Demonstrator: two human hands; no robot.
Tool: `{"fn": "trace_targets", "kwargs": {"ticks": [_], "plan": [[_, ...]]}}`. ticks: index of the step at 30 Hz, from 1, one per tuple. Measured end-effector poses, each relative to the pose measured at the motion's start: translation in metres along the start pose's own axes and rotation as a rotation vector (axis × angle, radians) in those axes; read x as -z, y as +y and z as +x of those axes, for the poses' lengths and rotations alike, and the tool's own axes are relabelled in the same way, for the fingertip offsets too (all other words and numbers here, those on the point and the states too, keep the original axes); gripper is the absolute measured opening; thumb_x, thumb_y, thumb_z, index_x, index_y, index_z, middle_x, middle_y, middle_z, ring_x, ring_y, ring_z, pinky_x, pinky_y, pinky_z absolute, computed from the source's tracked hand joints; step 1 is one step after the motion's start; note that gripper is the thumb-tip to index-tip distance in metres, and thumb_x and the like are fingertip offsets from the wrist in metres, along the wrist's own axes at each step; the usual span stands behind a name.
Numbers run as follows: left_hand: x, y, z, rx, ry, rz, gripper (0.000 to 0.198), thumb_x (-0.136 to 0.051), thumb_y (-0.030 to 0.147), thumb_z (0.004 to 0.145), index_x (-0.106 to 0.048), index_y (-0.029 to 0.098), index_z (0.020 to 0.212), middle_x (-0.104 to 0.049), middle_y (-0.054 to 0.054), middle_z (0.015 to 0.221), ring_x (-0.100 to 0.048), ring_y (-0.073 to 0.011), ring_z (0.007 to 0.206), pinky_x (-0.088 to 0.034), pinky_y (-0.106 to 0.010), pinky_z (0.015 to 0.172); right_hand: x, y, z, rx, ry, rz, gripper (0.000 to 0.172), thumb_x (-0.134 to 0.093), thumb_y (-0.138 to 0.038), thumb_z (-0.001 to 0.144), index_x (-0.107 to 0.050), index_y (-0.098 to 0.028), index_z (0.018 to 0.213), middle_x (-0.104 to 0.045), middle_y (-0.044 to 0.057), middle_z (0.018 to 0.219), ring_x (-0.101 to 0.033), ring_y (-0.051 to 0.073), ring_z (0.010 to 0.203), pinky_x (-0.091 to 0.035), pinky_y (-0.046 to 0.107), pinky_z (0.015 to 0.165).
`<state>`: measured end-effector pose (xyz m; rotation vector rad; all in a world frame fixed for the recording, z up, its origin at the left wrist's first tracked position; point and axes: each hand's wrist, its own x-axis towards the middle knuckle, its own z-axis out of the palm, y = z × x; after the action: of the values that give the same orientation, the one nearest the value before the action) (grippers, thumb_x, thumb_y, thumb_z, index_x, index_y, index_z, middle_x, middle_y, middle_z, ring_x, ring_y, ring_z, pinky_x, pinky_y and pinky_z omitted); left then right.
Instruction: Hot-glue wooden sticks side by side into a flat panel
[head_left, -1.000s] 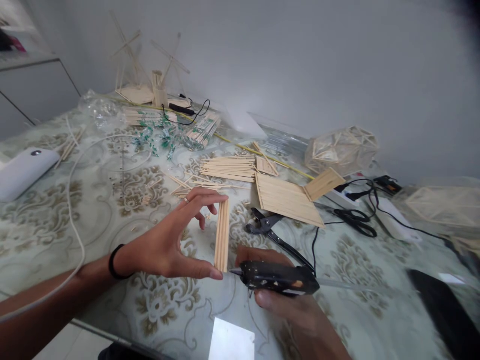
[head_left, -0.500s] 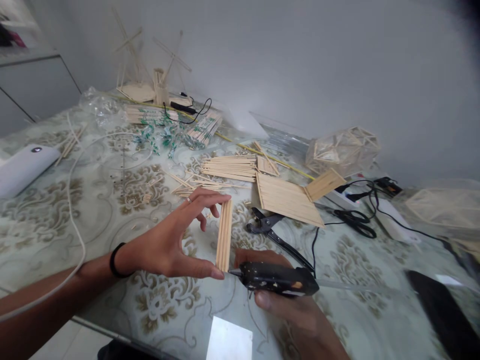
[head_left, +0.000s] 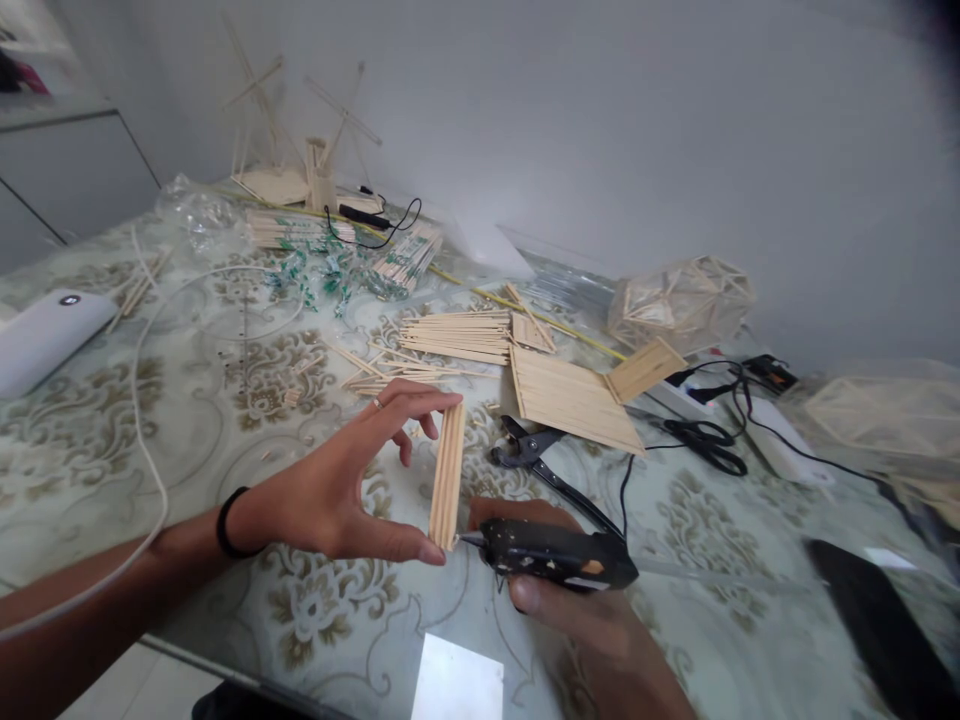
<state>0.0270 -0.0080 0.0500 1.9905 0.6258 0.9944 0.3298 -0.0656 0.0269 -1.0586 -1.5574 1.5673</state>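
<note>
Between the thumb and index finger of my left hand (head_left: 337, 490) stands a narrow strip of joined wooden sticks (head_left: 448, 475), gripped by its two ends. My right hand (head_left: 577, 610) is wrapped round a black hot glue gun (head_left: 559, 555) lying level, its nozzle pointing left at the lower end of the strip. A small shiny bit of glue shows at that corner. From the gun's back a clear glue stick (head_left: 697, 572) sticks out to the right. The trigger fingers are partly hidden behind the gun.
Beyond my hands lie black cutting pliers (head_left: 532, 450), black scissors (head_left: 709, 445), a flat stick panel (head_left: 570, 395) and loose sticks (head_left: 457, 335). A dark phone-like slab (head_left: 877, 610) lies at right. A white cable (head_left: 142, 400) crosses my left forearm. Stick frames (head_left: 682, 300) stand near the wall.
The glue gun's nozzle has drawn slightly away from the strip's lower corner, leaving a small gap with glue there. My left hand keeps the same hold.
</note>
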Motion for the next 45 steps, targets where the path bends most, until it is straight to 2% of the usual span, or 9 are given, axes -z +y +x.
{"fn": "trace_targets", "kwargs": {"ticks": [5, 13, 16, 20, 25, 32, 36, 41, 45], "plan": [[-0.002, -0.002, 0.000, -0.028, -0.029, -0.010, 0.105, -0.097, 0.048, 0.082, -0.036, 0.045, 0.168, -0.050, -0.013, 0.160, -0.055, -0.0331, 0.135, -0.065, -0.041, 0.093, 0.003, 0.009, -0.004, 0.060, -0.031, -0.011, 0.047, -0.085, -0.050, 0.092, -0.080, -0.037, 0.136, -0.085, 0.011, 0.121, -0.082, 0.036, 0.106, -0.068, 0.051, 0.089], [-0.002, -0.001, 0.000, -0.026, -0.058, -0.035, 0.107, -0.097, 0.045, 0.083, -0.035, 0.044, 0.170, -0.051, -0.014, 0.159, -0.057, -0.0332, 0.134, -0.065, -0.041, 0.092, -0.005, 0.003, -0.003, 0.064, 0.087, 0.027, 0.041, -0.091, -0.046, 0.088, -0.085, -0.036, 0.128, -0.086, 0.010, 0.117, -0.083, 0.034, 0.102, -0.069, 0.046, 0.088], [-0.002, 0.000, 0.001, -0.033, -0.055, -0.053, 0.107, -0.098, 0.044, 0.082, -0.036, 0.045, 0.170, -0.051, -0.013, 0.160, -0.056, -0.0331, 0.134, -0.065, -0.040, 0.091, -0.009, 0.000, -0.003, 0.058, 0.116, 0.039, 0.042, -0.093, -0.049, 0.086, -0.086, -0.037, 0.125, -0.087, 0.008, 0.114, -0.084, 0.033, 0.101, -0.069, 0.045, 0.089], [-0.003, 0.000, 0.001, -0.023, -0.060, -0.062, 0.109, -0.098, 0.042, 0.080, -0.036, 0.043, 0.170, -0.052, -0.013, 0.159, -0.058, -0.0326, 0.130, -0.065, -0.040, 0.090, -0.017, -0.008, -0.002, 0.017, 0.227, 0.046, 0.040, -0.095, -0.056, 0.081, -0.089, -0.036, 0.116, -0.088, 0.006, 0.105, -0.083, 0.030, 0.093, -0.067, 0.042, 0.084], [-0.004, -0.001, 0.000, -0.017, -0.073, -0.072, 0.112, -0.099, 0.041, 0.079, -0.036, 0.042, 0.171, -0.051, -0.014, 0.158, -0.058, -0.0333, 0.129, -0.065, -0.040, 0.089, -0.021, -0.013, -0.001, -0.011, 0.257, 0.058, 0.045, -0.097, -0.058, 0.077, -0.090, -0.032, 0.113, -0.088, 0.008, 0.101, -0.083, 0.031, 0.091, -0.067, 0.043, 0.082], [-0.006, 0.000, 0.000, -0.006, -0.099, -0.089, 0.111, -0.099, 0.042, 0.079, -0.036, 0.043, 0.170, -0.050, -0.013, 0.158, -0.056, -0.0349, 0.136, -0.065, -0.040, 0.090, -0.018, -0.009, 0.000, 0.004, 0.263, 0.049, 0.043, -0.096, -0.059, 0.079, -0.089, -0.033, 0.113, -0.088, 0.007, 0.104, -0.082, 0.031, 0.094, -0.067, 0.043, 0.084], [-0.007, 0.000, -0.001, -0.006, -0.100, -0.098, 0.111, -0.100, 0.042, 0.078, -0.037, 0.044, 0.169, -0.050, -0.013, 0.158, -0.056, -0.0351, 0.136, -0.064, -0.039, 0.090, -0.017, -0.008, 0.002, 0.024, 0.228, 0.025, 0.045, -0.094, -0.062, 0.080, -0.089, -0.031, 0.113, -0.087, 0.008, 0.103, -0.082, 0.031, 0.092, -0.066, 0.045, 0.083], [-0.007, 0.001, -0.001, -0.011, -0.102, -0.111, 0.113, -0.100, 0.044, 0.078, -0.035, 0.048, 0.169, -0.050, -0.011, 0.157, -0.057, -0.0325, 0.133, -0.063, -0.038, 0.091, -0.019, -0.011, 0.001, -0.028, 0.300, 0.025, 0.049, -0.094, -0.066, 0.078, -0.090, -0.030, 0.110, -0.087, 0.010, 0.108, -0.081, 0.036, 0.103, -0.063, 0.052, 0.095], [-0.008, 0.002, -0.001, -0.001, -0.101, -0.108, 0.111, -0.100, 0.045, 0.078, -0.037, 0.044, 0.170, -0.050, -0.013, 0.156, -0.058, -0.0336, 0.133, -0.064, -0.040, 0.092, -0.018, -0.007, 0.001, -0.027, 0.290, 0.034, 0.050, -0.093, -0.067, 0.078, -0.089, -0.029, 0.111, -0.087, 0.011, 0.109, -0.081, 0.037, 0.102, -0.065, 0.055, 0.094]]}}
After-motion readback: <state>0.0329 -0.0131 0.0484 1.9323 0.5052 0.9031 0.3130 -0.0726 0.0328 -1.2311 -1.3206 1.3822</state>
